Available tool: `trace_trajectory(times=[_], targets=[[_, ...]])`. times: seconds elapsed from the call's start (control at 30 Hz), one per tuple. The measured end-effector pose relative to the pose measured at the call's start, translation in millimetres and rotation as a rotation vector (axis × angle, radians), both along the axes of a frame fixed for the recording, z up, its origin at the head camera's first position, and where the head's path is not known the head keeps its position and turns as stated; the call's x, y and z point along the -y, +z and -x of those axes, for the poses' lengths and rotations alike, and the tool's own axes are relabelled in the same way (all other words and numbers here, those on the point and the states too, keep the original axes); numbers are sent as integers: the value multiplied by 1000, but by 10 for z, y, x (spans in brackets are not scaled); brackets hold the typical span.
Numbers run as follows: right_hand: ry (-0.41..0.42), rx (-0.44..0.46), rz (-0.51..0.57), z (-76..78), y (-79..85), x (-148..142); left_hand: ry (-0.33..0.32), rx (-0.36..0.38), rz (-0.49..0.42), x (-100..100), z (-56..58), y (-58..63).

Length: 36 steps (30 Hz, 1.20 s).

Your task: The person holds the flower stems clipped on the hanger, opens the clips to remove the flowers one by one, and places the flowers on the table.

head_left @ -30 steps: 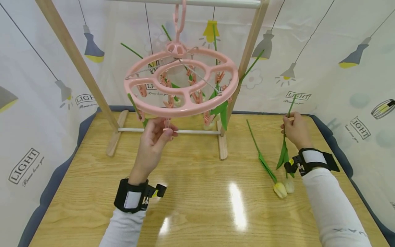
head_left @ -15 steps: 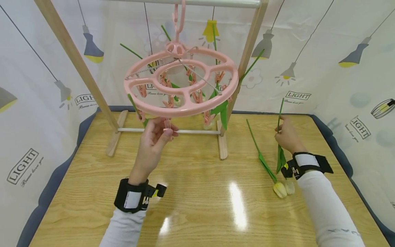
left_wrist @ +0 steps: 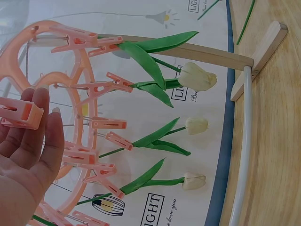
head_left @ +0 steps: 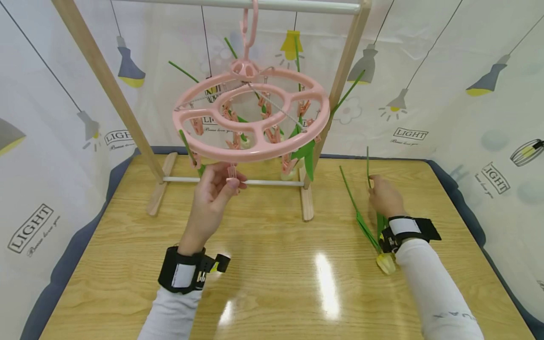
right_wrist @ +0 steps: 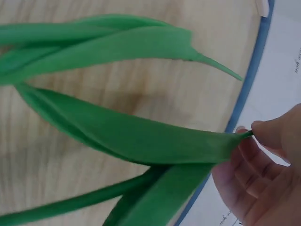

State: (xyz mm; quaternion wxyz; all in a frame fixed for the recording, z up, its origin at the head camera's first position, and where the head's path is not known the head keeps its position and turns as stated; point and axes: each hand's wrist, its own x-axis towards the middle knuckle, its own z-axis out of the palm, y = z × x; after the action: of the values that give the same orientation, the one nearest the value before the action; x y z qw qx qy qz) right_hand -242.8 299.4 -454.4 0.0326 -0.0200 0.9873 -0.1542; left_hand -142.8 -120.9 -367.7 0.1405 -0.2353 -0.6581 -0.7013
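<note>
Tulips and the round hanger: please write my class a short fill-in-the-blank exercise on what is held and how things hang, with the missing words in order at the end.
1. The right hand pinches a tulip by its ____.
2. A pink clothespin is held by the ____ hand.
3. The round hanger hangs from the bar by its ____.
4. The clipped tulips hang upside ____.

Missing words: stem; left; hook; down.
</note>
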Motion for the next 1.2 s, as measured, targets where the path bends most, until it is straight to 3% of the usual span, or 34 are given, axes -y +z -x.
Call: trace_trajectory(times=[0.2,0.53,0.8,1.2], targets=[[-67,36,-73,-11,-137,51,7,20,-2,2,-3,-9],[-24,90,-113,-73,-273,151,-7,3,-14,-2,14,-19],[-7,48,-63,-96,-324,191,-3,6,-19,1,20,-26],[-6,124,-138,-78,-295,254,-8,-2,-19,10,24,-33]])
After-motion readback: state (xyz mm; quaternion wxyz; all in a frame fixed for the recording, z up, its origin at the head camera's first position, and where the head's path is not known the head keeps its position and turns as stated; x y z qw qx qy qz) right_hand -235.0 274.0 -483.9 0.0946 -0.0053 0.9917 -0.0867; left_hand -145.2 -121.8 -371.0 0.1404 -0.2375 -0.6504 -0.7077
